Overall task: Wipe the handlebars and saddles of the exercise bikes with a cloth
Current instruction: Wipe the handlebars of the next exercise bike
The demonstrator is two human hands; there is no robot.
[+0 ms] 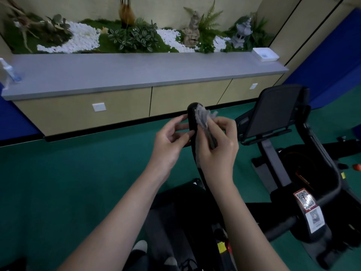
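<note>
A black handlebar horn (pixel 192 118) of the exercise bike rises at the centre of the view. My right hand (pixel 216 145) grips a grey cloth (pixel 204 119) and presses it against the right side of the horn, near its rounded tip. My left hand (pixel 172 139) is at the left side of the horn, fingers loosely curled, fingertips touching the bar. The bike's black console screen (pixel 273 112) stands to the right. The bike frame (pixel 304 208) with QR stickers is at lower right. No saddle is in view.
A long grey countertop (pixel 136 73) over beige cabinets runs across the back, with a planter of greenery and white pebbles behind it. A spray bottle (pixel 7 72) stands at its left end, a white tray (pixel 265 54) at its right. Green floor (pixel 68 173) lies to the left.
</note>
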